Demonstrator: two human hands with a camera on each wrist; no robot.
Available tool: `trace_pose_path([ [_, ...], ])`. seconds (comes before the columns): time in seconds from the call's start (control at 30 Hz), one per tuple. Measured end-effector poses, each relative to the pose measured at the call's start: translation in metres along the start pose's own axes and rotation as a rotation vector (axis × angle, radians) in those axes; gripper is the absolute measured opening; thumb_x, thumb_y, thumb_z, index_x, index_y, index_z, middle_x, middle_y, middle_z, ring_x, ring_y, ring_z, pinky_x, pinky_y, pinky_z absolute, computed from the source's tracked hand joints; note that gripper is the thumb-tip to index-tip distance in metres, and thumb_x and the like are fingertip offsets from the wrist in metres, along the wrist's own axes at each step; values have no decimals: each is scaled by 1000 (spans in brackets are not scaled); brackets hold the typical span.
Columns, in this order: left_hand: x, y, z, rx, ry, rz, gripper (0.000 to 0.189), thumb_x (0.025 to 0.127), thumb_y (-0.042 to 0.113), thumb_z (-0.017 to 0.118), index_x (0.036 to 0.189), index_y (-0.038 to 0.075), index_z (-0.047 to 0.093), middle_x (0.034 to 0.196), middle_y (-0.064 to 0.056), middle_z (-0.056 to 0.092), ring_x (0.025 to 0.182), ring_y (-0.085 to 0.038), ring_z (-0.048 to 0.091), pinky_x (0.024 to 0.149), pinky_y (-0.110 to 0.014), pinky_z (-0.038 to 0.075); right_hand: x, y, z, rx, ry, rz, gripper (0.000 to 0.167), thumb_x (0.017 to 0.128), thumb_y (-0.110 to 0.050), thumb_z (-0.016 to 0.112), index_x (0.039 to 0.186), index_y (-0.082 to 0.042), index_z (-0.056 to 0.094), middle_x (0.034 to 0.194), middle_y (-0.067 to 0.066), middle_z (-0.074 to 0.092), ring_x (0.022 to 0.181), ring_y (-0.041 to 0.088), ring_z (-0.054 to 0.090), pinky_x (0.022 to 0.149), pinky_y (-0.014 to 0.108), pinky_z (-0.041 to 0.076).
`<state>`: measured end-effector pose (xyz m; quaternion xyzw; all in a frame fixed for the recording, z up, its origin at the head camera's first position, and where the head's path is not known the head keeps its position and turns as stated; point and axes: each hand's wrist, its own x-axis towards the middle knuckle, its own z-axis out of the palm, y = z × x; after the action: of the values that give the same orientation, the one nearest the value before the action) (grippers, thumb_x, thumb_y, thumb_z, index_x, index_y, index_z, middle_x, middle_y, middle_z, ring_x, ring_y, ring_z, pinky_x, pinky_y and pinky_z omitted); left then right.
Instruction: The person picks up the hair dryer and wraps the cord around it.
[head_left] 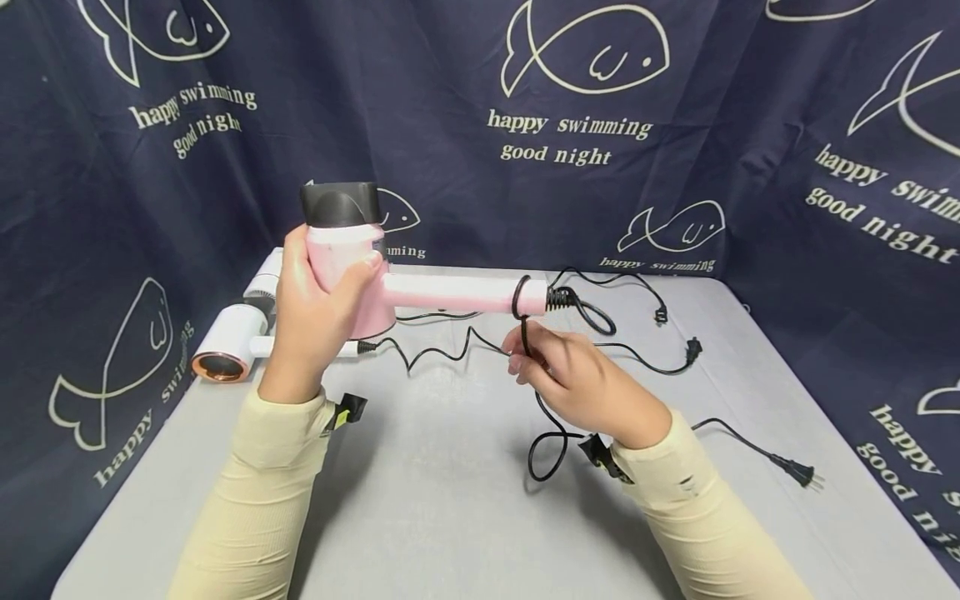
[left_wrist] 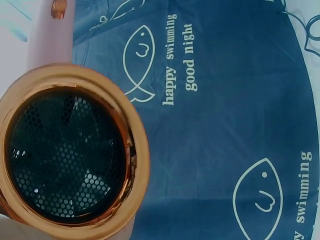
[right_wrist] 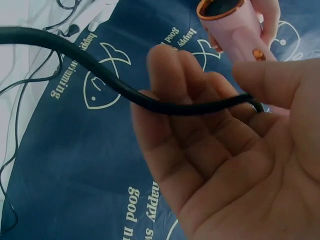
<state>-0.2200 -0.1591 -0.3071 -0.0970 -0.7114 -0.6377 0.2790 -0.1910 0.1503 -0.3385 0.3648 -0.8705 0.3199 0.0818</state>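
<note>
My left hand grips the body of a pink hair dryer, held above the table. Its black nozzle points up and its handle points right. In the left wrist view a copper-coloured ring surrounds the dryer's mesh-covered end. A black power cord loops around the handle near its end. My right hand is just below the handle end. In the right wrist view, the cord runs across its loosely bent fingers, with the thumb apart from them.
A white hair dryer with a copper-coloured rim lies at the table's left, and another white piece lies behind it. Black cords cross the grey table, with plugs at the right. A dark blue fish-patterned curtain surrounds the table.
</note>
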Motion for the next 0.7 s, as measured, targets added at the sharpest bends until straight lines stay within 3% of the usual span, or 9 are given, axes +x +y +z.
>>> trace_pose_path([
  [0.13,0,1,1,3,57,6,60,87,27,78,139,17,50,117,0,64,103,-19,64,84,-28,55,-2,-4,0,-59,-23,42,12,109,-20,51,111,-21,63,85,-13,68,76,-2,64,74,26,56],
  [0.3,1,1,1,44,80,-17,64,87,31,78,142,20,47,117,1,62,104,-18,62,83,-28,55,-4,-12,-3,-142,-69,72,14,109,-20,50,114,-23,62,80,-19,63,73,-1,61,75,29,54],
  [0.5,0,-3,0,93,88,-24,68,86,34,80,144,21,46,112,2,62,98,-17,62,81,-28,53,-6,-20,-2,-211,-74,26,15,110,-21,49,116,-19,62,75,-17,58,64,0,52,69,25,50],
  [0.7,0,-7,1,144,104,-9,73,84,36,83,146,24,46,110,2,63,95,-14,62,81,-28,50,-7,-24,0,-289,-42,-37,13,108,-24,52,111,-17,63,81,-13,60,65,2,51,66,25,49],
])
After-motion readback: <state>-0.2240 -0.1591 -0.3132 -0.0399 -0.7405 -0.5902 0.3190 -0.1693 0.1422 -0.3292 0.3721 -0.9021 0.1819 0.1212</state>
